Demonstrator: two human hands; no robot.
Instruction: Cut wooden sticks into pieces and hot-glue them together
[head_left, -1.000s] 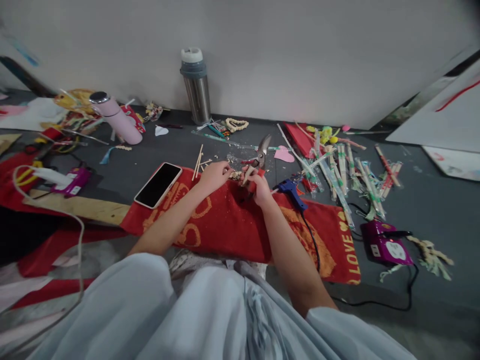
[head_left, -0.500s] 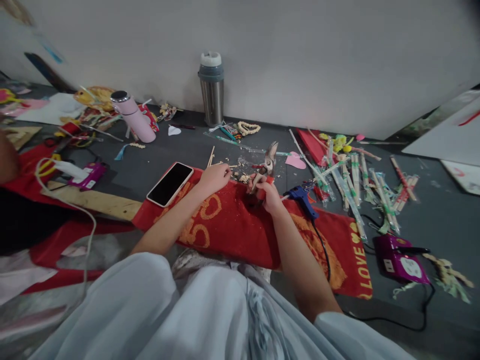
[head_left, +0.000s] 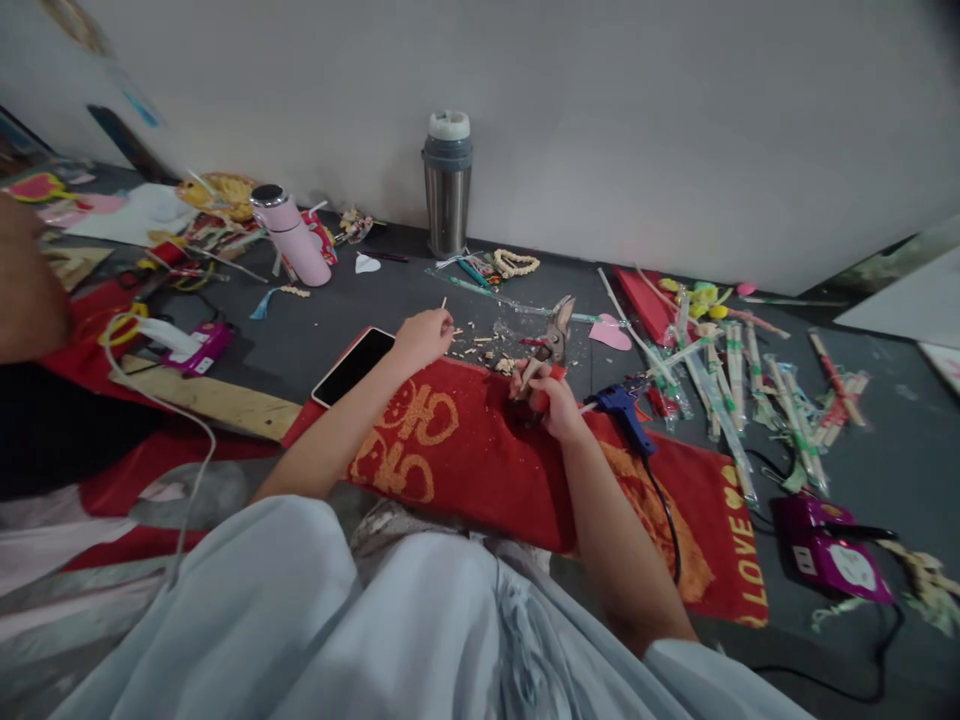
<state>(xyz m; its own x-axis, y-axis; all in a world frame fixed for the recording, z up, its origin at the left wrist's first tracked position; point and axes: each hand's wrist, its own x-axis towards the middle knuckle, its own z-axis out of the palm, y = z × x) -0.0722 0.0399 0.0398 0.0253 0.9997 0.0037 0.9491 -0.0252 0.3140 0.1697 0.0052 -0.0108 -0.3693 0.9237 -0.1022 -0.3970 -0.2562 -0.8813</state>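
My left hand (head_left: 426,338) is closed in a pinch above the table, beside the phone (head_left: 352,366). A thin wooden stick (head_left: 444,302) pokes up from its fingertips. Wrapped around the handles of a pair of pruning shears (head_left: 556,335) is my right hand (head_left: 556,400). The metal blades point up and away from me, slightly apart. Short cut stick pieces (head_left: 480,345) are scattered between the two hands. Under my forearms lies a red towel (head_left: 487,455) with yellow patterns.
A blue glue gun (head_left: 626,415) with a cable lies right of my right hand. Wrapped stick bundles (head_left: 739,375) and a purple box (head_left: 832,550) are further right. A steel flask (head_left: 448,190) and a pink bottle (head_left: 292,235) stand behind. Another person's arm (head_left: 30,285) is at left.
The view has shifted left, so things appear further right. My left hand has lifted a stick from beside the phone. The shears remain in my right hand.
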